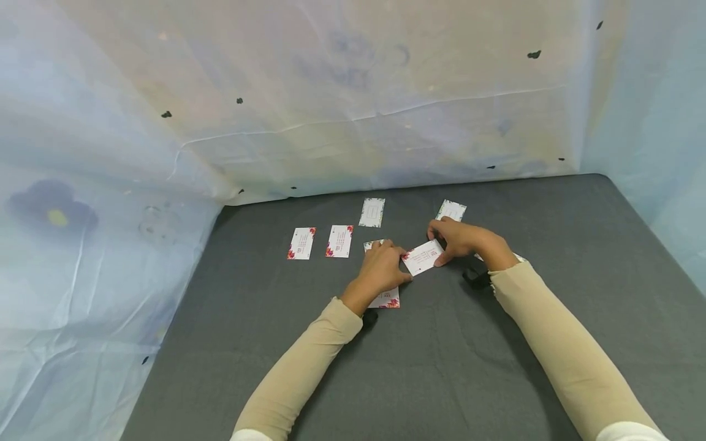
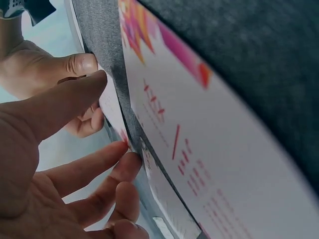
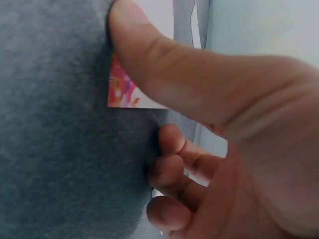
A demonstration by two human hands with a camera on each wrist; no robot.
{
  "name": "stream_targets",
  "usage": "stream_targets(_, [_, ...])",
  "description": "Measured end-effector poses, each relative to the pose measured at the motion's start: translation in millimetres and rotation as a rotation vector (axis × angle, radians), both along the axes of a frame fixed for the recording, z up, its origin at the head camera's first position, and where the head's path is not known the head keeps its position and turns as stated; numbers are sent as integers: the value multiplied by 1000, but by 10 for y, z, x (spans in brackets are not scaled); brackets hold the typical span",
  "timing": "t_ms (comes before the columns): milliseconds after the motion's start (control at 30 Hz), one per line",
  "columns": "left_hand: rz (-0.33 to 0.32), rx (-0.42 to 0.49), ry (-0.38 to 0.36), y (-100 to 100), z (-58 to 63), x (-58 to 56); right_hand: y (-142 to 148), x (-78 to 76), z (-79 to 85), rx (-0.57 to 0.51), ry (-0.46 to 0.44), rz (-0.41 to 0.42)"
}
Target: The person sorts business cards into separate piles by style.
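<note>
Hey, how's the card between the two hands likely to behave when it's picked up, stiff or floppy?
The card is probably fairly stiff, since its edges look straight beside the right hand. It should be light, being thin and small. Rolling seems unlikely given its flat shape, though so thin an edge may be fiddly to lift.

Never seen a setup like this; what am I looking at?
No robot here, just a person's bare left hand and right hand. The wide picture comes from a head-worn camera looking down; the close-ups come from cameras on each wrist. On the dark grey cloth-covered table lie thin white rectangular cards, some with red floral corners, others with patterned borders. The right hand holds a red-cornered card by one end; the left hand is at the other, though whether it grips is unclear.
</note>
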State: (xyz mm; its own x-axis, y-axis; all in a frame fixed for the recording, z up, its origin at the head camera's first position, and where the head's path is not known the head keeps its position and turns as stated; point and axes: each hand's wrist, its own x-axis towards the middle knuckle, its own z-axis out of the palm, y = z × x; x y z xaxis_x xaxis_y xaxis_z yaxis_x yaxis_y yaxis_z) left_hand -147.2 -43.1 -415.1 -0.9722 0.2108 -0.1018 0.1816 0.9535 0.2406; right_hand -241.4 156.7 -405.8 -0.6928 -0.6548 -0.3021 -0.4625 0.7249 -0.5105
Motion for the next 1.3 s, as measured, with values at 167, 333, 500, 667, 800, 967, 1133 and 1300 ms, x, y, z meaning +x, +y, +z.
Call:
stream_targets(167, [9,12,0,13,-41,-24,39,53,-30,-84,21,-16])
stream_targets(333, [-1,76,25,-11,-60,-57,50,79,-62,-106,29,-58])
stream_targets(500, [37,94,39,-30,-36,-75,24,77,-85,-119,52,-70])
stream_targets(667, [80,48,2,-17,-28,-68,26,85,-117,-156,66,-67])
stream_targets(800, [80,57,-13,-4,-35,-77,50,106,-147,-150,126,-78])
stream_targets(967, [66,97,13,-3,-32,-103,69,140,-151,-149,150,-112])
stream_targets(1133, [56,121,33,3,-46,-125,88,160,-164,-142,155,-128])
stream_targets(1300, [74,167,39,12,-40,-131,116,185,-149,-126,165,-129])
